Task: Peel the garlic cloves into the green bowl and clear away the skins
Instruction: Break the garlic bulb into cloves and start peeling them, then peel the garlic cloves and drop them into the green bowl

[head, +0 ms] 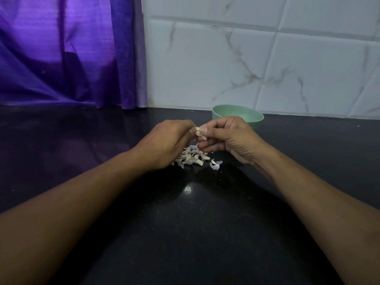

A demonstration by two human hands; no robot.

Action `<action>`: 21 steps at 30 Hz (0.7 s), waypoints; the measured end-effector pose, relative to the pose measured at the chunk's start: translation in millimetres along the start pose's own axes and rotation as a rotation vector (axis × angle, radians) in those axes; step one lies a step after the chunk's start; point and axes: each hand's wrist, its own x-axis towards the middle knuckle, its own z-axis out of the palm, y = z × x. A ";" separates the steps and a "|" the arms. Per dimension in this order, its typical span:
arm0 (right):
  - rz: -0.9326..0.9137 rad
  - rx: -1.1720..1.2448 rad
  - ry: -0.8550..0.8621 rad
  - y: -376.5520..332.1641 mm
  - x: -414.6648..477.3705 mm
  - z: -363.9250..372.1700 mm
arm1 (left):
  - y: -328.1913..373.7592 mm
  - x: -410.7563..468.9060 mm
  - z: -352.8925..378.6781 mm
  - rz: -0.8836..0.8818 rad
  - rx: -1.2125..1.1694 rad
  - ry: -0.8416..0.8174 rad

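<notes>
A small pale garlic clove [198, 131] is pinched between the fingertips of my left hand [164, 144] and my right hand [228, 138], a little above the black counter. A loose flake of skin hangs from it by my right thumb. Directly below lies a heap of white and purplish garlic skins [192, 158], partly hidden by my left hand. The green bowl [238, 115] stands just behind my right hand near the wall; its inside is hidden from me.
The black stone counter [185, 212] stretches wide to both sides and toward me. A white marble-patterned tile wall [267, 58] rises behind the bowl. A purple curtain [67, 52] hangs at the back left.
</notes>
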 end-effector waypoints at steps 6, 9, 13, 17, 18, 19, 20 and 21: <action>0.005 0.077 0.045 3.4 3.7 -0.1 | 1.3 0.7 3.6 -0.110 -0.225 0.072; -0.001 0.092 0.059 4.7 5.1 -3.1 | -8.2 1.9 3.6 -0.270 -0.371 0.092; 0.005 0.069 0.107 5.4 3.9 -5.3 | -23.8 -1.0 -0.1 -0.443 -0.384 0.096; 0.007 -0.055 0.188 11.8 5.2 -2.0 | -33.5 -1.5 2.3 -0.509 -0.319 0.132; 0.006 -0.068 0.201 13.0 5.6 -2.2 | -35.7 -1.0 2.7 -0.521 -0.297 0.146; 0.005 -0.074 0.208 14.0 5.9 -2.6 | -37.9 -0.6 3.2 -0.530 -0.281 0.156; 0.005 -0.078 0.207 14.6 5.7 -3.2 | -39.5 -0.4 3.9 -0.533 -0.285 0.161; 0.006 -0.085 0.199 15.3 5.6 -3.5 | -40.2 -0.2 4.6 -0.529 -0.299 0.160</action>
